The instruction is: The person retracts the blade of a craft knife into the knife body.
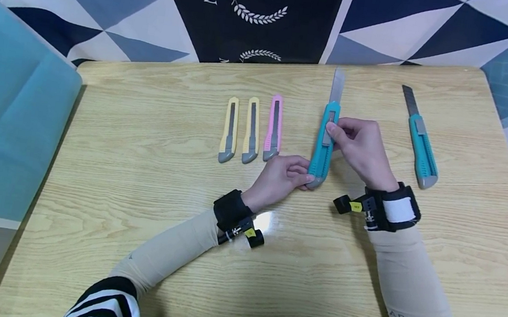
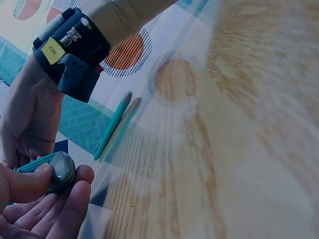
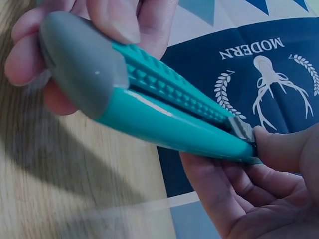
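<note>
Both hands hold one teal utility knife [image 1: 322, 156], its blade [image 1: 337, 87] extended toward the far edge of the table. My left hand [image 1: 280, 177] pinches its grey end cap [image 3: 79, 64] between thumb and fingers. Higher up, my right hand [image 1: 362, 145] grips the body, with the thumb at the grey slider [image 3: 241, 128]. In the left wrist view the grey end cap [image 2: 62, 170] faces the camera and hides most of the knife. A second teal utility knife [image 1: 422, 147], blade out, lies on the table to the right of my right hand.
Left of the held knife, two yellow utility knives [image 1: 230, 129] and a pink one [image 1: 274, 129] lie in a row with blades drawn in. The wooden table [image 1: 139, 165] meets a patterned cloth [image 1: 126, 0] at its far edge. A wrist camera is strapped to each arm.
</note>
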The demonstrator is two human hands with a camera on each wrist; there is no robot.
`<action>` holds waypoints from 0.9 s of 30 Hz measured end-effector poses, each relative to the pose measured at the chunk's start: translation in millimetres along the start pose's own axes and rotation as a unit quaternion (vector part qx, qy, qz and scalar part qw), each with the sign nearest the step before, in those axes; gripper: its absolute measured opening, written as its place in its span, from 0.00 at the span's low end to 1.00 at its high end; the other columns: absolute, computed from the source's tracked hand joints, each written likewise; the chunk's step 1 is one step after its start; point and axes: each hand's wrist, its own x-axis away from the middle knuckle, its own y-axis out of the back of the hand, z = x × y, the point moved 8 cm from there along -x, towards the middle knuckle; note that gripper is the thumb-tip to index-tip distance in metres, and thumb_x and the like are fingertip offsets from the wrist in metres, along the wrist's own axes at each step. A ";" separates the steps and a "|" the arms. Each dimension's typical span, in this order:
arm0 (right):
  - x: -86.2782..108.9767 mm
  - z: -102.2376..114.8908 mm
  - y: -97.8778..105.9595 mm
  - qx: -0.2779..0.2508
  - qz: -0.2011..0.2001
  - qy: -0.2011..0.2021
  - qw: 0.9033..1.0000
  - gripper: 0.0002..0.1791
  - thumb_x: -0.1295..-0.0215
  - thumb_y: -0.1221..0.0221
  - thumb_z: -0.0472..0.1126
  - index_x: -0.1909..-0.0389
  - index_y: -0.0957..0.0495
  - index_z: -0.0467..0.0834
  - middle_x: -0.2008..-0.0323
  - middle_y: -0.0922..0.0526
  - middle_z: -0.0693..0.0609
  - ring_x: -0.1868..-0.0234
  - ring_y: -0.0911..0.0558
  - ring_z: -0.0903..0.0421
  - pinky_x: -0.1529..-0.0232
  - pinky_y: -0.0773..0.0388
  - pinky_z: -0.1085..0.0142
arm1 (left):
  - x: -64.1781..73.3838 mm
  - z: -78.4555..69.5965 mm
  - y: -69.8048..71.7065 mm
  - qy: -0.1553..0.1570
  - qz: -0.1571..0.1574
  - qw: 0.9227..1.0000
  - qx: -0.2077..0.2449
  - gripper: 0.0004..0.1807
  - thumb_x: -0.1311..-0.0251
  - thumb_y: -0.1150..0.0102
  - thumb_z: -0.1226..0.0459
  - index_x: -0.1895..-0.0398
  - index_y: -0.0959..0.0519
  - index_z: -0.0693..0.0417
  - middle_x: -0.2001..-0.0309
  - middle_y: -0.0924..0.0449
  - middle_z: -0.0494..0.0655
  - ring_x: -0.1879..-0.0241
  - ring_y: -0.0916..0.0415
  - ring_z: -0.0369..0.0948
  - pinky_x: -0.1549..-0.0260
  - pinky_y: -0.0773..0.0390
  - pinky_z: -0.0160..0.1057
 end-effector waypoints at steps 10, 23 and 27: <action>-0.2 1.5 0.5 0.014 0.007 -0.005 1.000 0.17 0.32 0.48 0.45 0.56 0.21 0.35 0.67 0.18 0.43 0.72 0.19 0.57 0.81 0.31 0.75 | -1.1 -0.7 3.0 -0.010 -0.010 1.000 -0.002 0.13 0.45 0.43 0.78 0.55 0.25 0.74 0.64 0.19 0.66 0.65 0.20 0.51 0.63 0.17 0.51; 2.1 5.3 0.9 0.049 0.011 0.010 0.999 0.15 0.33 0.46 0.43 0.55 0.23 0.35 0.68 0.21 0.44 0.74 0.28 0.54 0.81 0.35 0.74 | -4.3 5.9 1.7 -0.013 -0.008 1.000 0.005 0.13 0.45 0.42 0.77 0.55 0.25 0.72 0.64 0.19 0.64 0.66 0.20 0.47 0.63 0.17 0.48; 2.9 5.5 1.2 0.025 0.001 0.012 1.000 0.16 0.33 0.45 0.43 0.54 0.23 0.36 0.68 0.21 0.45 0.72 0.25 0.55 0.78 0.29 0.76 | -10.9 18.2 2.6 -0.029 -0.002 1.000 0.009 0.12 0.44 0.42 0.75 0.56 0.24 0.69 0.65 0.18 0.60 0.68 0.20 0.41 0.66 0.16 0.41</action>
